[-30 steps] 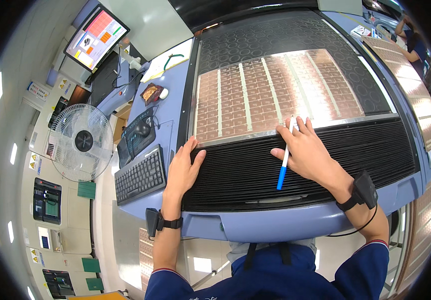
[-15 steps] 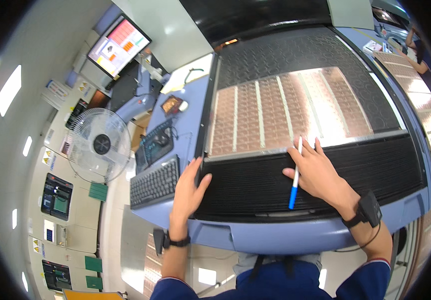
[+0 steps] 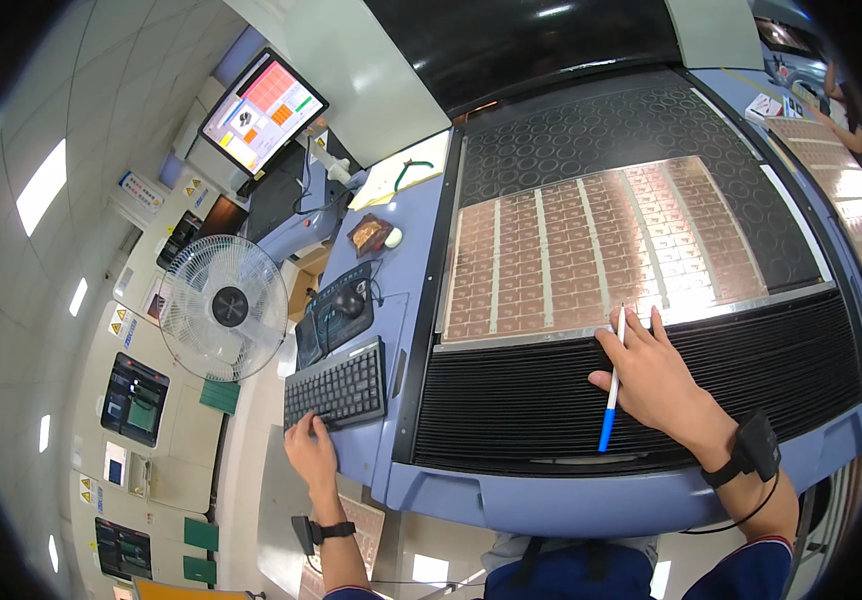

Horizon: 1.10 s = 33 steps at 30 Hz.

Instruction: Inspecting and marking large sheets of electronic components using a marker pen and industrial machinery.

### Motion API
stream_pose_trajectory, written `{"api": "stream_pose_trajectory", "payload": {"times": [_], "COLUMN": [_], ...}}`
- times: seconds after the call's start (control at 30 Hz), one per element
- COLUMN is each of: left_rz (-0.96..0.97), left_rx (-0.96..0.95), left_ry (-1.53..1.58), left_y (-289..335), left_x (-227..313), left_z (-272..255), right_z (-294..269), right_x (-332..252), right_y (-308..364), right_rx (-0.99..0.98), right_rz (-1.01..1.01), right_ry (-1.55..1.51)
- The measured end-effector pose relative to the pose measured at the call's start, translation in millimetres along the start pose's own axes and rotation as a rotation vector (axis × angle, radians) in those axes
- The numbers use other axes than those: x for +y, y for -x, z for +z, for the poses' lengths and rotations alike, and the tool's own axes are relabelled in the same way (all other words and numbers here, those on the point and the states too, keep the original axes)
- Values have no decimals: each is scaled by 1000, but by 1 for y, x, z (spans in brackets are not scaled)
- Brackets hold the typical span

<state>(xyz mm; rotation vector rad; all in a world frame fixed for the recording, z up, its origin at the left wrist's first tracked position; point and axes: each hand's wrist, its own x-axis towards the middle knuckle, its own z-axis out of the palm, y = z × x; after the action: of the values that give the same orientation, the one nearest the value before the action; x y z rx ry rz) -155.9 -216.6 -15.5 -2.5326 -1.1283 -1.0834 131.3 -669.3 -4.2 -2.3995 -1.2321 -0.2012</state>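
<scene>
A copper-coloured panel (image 3: 526,265) with pale strips across it lies flat on the machine bed. My right hand (image 3: 656,375) rests at its near edge, fingers stretched toward the panel. A white marker pen with a blue end (image 3: 613,385) is held in that hand, lying along the index finger and thumb, blue end toward me. My left hand (image 3: 311,455) is at the near edge of the black keyboard (image 3: 339,385), its bent fingertips on or just over the keys and nothing in its grasp.
Black ribbed bellows (image 3: 521,410) run along the machine's near side. On the blue side shelf are a mouse (image 3: 348,302), a brown object (image 3: 371,234) and yellow paper (image 3: 391,185). A fan (image 3: 226,305) and a monitor (image 3: 264,112) stand left. Another person's arm (image 3: 841,130) shows far right.
My left hand has left the bed's left edge and moved left to the keyboard. My right hand stays at the panel's near edge with the marker pen. The view has shifted slightly.
</scene>
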Motion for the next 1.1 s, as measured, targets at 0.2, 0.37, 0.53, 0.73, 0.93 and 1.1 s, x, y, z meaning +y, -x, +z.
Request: {"api": "stream_pose_trajectory", "payload": {"times": [0.2,0.37,0.53,0.73,0.93,1.1], "left_rz": [-21,362,872,697,755,757], "left_rx": [-36,-243,-369,-594,-558,-485], "left_ry": [183,675,1019,1371,1375,1376], "left_y": [-24,-18,1,37,41,31], "left_x": [47,174,271,281,273,280], "left_z": [-9,-35,-31,-6,-9,-4], "right_z": [-6,-8,-23,-19,-13,-24], "right_x": [5,-2,-30,-43,-37,-38], "right_y": [5,-2,5,4,7,4], "right_rx": [5,-6,86,13,13,87], "right_rz": [13,-30,-237,-281,-345,-385], "right_ry": [-13,-160,-261,-308,-356,-346]}}
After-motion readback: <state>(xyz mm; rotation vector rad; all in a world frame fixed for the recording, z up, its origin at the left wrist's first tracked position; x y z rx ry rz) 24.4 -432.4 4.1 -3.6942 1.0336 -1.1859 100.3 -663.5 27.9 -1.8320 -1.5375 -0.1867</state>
